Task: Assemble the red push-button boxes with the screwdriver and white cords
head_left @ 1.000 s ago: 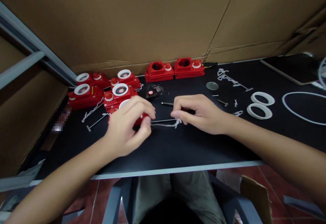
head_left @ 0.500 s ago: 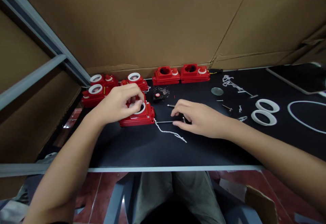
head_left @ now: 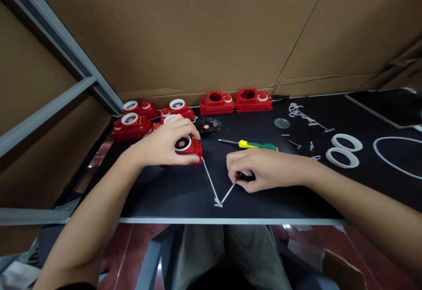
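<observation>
Head cam: red unit [head_left: 194, 150] is gripped on the surface [head_left: 165, 197] by left hand [head_left: 165, 143] so cord [head_left: 210, 180] is pulled taut via rod [head_left: 229, 192] pinched in right hand [head_left: 263, 171].

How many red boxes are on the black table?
7. Two back boxes stand by the cardboard wall; four left boxes cluster far left, one half hidden; the held box is under the left hand. Others may be hidden.

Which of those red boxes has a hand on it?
The red plastic box nearest the front of the black table, under the left hand, with a white cord trailing from its corner. The other red boxes sit untouched farther back.
</observation>
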`<state>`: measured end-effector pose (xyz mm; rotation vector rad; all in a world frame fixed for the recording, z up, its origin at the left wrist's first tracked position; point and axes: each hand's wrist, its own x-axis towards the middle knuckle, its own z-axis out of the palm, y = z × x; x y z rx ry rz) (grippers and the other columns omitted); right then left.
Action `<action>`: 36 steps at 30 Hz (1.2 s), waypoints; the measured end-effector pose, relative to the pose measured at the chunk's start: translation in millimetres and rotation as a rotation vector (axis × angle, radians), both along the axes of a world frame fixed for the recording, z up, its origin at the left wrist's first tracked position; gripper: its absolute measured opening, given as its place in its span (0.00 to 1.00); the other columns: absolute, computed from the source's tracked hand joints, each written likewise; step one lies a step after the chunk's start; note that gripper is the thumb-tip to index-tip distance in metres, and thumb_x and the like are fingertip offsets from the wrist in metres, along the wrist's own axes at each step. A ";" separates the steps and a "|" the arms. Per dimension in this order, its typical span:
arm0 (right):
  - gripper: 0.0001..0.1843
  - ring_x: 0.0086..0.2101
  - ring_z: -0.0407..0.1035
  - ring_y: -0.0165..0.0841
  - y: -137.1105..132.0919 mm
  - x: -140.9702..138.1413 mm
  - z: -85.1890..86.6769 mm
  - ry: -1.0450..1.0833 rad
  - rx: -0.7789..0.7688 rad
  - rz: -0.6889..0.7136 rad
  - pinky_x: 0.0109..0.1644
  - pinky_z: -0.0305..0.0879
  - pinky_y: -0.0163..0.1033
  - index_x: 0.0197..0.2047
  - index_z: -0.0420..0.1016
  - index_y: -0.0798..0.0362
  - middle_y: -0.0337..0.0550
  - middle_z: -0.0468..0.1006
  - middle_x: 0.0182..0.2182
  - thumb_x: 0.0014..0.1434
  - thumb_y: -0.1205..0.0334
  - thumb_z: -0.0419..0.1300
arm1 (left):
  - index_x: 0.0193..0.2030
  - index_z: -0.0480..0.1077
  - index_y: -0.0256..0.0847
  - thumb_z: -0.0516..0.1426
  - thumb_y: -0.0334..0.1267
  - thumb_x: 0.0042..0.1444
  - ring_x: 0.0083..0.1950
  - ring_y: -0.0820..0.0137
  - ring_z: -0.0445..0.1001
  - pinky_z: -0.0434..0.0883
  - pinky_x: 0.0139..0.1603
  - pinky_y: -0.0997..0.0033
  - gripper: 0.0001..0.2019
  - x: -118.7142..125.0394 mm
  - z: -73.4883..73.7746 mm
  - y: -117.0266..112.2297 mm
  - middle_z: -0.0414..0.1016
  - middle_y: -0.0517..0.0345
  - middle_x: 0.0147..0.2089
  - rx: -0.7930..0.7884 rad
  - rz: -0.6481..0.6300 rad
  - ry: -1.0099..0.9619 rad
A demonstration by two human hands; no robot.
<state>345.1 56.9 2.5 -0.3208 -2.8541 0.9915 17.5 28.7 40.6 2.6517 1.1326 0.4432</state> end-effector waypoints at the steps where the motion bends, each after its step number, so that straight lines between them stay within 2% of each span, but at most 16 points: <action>1: 0.13 0.33 0.70 0.27 -1.0 0.0 0.8 0.008 -0.030 0.022 0.40 0.65 0.33 0.40 0.84 0.52 0.38 0.78 0.39 0.60 0.80 0.66 | 0.57 0.78 0.42 0.73 0.51 0.61 0.61 0.52 0.77 0.72 0.67 0.52 0.23 -0.5 -0.4 -1.0 0.82 0.47 0.59 -0.046 -0.016 0.011; 3: 0.12 0.32 0.69 0.26 -2.6 -1.0 1.0 0.018 -0.073 0.043 0.38 0.65 0.32 0.40 0.85 0.52 0.38 0.77 0.39 0.62 0.79 0.67 | 0.64 0.77 0.43 0.77 0.45 0.57 0.66 0.50 0.77 0.73 0.69 0.51 0.30 -0.8 -1.8 -3.5 0.79 0.43 0.66 -0.103 -0.046 0.027; 6: 0.10 0.33 0.70 0.26 -2.8 -4.4 -3.0 0.056 -0.079 0.053 0.40 0.66 0.32 0.42 0.87 0.53 0.38 0.78 0.39 0.66 0.76 0.68 | 0.67 0.76 0.43 0.74 0.35 0.61 0.68 0.52 0.77 0.74 0.71 0.52 0.28 1.5 -4.0 -8.5 0.77 0.42 0.69 -0.082 -0.078 0.025; 10: 0.07 0.33 0.71 0.27 0.7 -8.4 -11.5 0.112 0.008 -0.033 0.40 0.68 0.35 0.46 0.88 0.53 0.42 0.81 0.40 0.72 0.70 0.66 | 0.64 0.77 0.43 0.71 0.32 0.64 0.65 0.53 0.78 0.75 0.70 0.52 0.23 5.6 -5.6 -14.0 0.79 0.44 0.67 0.016 -0.093 0.068; 14: 0.06 0.31 0.71 0.27 0.4 -10.6 -16.3 0.094 0.025 -0.112 0.39 0.69 0.36 0.45 0.86 0.53 0.42 0.81 0.40 0.71 0.69 0.66 | 0.59 0.79 0.41 0.68 0.35 0.66 0.62 0.51 0.76 0.76 0.66 0.50 0.15 7.7 -5.7 -14.5 0.80 0.43 0.64 0.098 -0.056 0.152; 16: 0.04 0.31 0.73 0.26 -3.4 -12.0 -17.0 0.088 -0.097 -0.155 0.38 0.71 0.36 0.46 0.85 0.54 0.42 0.81 0.41 0.71 0.66 0.67 | 0.58 0.79 0.39 0.66 0.33 0.67 0.64 0.49 0.74 0.76 0.67 0.47 0.14 10.6 -4.9 -15.0 0.80 0.41 0.63 0.122 -0.050 0.146; 17: 0.06 0.33 0.76 0.27 -6.1 -12.7 -17.0 0.100 -0.224 -0.172 0.40 0.75 0.36 0.49 0.84 0.54 0.43 0.82 0.43 0.71 0.64 0.67 | 0.57 0.79 0.39 0.64 0.31 0.67 0.65 0.48 0.73 0.75 0.68 0.46 0.13 13.0 -4.2 -16.0 0.80 0.40 0.62 0.130 -0.056 0.122; 19: 0.13 0.46 0.84 0.32 -11.8 -14.1 -16.4 0.143 -0.530 -0.158 0.51 0.83 0.39 0.57 0.82 0.54 0.49 0.84 0.52 0.72 0.60 0.69 | 0.54 0.79 0.40 0.61 0.27 0.64 0.68 0.47 0.70 0.73 0.71 0.44 0.14 19.5 -3.0 -19.6 0.82 0.42 0.60 0.142 -0.076 0.048; 20: 0.17 0.54 0.85 0.35 -14.1 -14.5 -15.7 0.166 -0.658 -0.129 0.58 0.84 0.42 0.61 0.80 0.54 0.52 0.83 0.57 0.73 0.59 0.69 | 0.51 0.79 0.41 0.61 0.26 0.62 0.67 0.47 0.71 0.72 0.70 0.44 0.13 23.1 -2.7 -22.1 0.82 0.44 0.58 0.137 -0.092 0.007; 22: 0.17 0.61 0.83 0.36 -16.7 -14.5 -13.8 0.173 -0.760 -0.058 0.66 0.82 0.45 0.63 0.81 0.53 0.55 0.80 0.63 0.74 0.58 0.68 | 0.48 0.79 0.43 0.62 0.29 0.62 0.59 0.51 0.74 0.73 0.65 0.49 0.09 30.0 -3.3 -27.6 0.83 0.47 0.54 0.101 -0.118 -0.045; 24: 0.13 0.57 0.84 0.35 -16.0 -13.7 -11.2 0.149 -0.692 -0.025 0.64 0.83 0.43 0.59 0.84 0.54 0.54 0.81 0.60 0.75 0.60 0.67 | 0.46 0.79 0.44 0.64 0.35 0.66 0.50 0.56 0.75 0.73 0.56 0.54 0.03 34.7 -5.4 -32.4 0.83 0.51 0.47 0.065 -0.177 -0.043; 26: 0.10 0.51 0.85 0.34 -13.6 -12.7 -8.2 0.112 -0.606 -0.023 0.59 0.85 0.42 0.55 0.85 0.56 0.52 0.85 0.53 0.74 0.62 0.67 | 0.46 0.79 0.44 0.68 0.40 0.68 0.47 0.58 0.75 0.71 0.51 0.57 0.05 36.8 -7.6 -35.2 0.82 0.53 0.45 0.049 -0.224 -0.001; 29: 0.07 0.44 0.85 0.34 -10.4 -12.0 -4.4 0.077 -0.518 -0.056 0.53 0.84 0.42 0.51 0.86 0.56 0.48 0.88 0.45 0.72 0.65 0.67 | 0.49 0.80 0.43 0.75 0.40 0.63 0.51 0.56 0.75 0.69 0.53 0.57 0.13 36.4 -8.5 -36.0 0.83 0.52 0.50 0.066 -0.257 0.087; 32: 0.07 0.39 0.83 0.31 -8.6 -11.9 -4.1 0.070 -0.457 -0.074 0.48 0.81 0.39 0.50 0.87 0.56 0.46 0.88 0.43 0.70 0.67 0.68 | 0.51 0.80 0.42 0.79 0.39 0.59 0.55 0.54 0.74 0.67 0.55 0.57 0.18 35.2 -6.4 -36.6 0.84 0.50 0.54 0.078 -0.243 0.178; 36: 0.07 0.36 0.82 0.29 -3.4 -10.5 -6.7 0.094 -0.456 -0.086 0.46 0.79 0.37 0.49 0.87 0.56 0.45 0.87 0.43 0.70 0.65 0.68 | 0.53 0.80 0.43 0.81 0.60 0.49 0.58 0.48 0.73 0.65 0.55 0.55 0.33 32.3 -1.2 -43.5 0.84 0.49 0.56 0.019 -0.228 0.275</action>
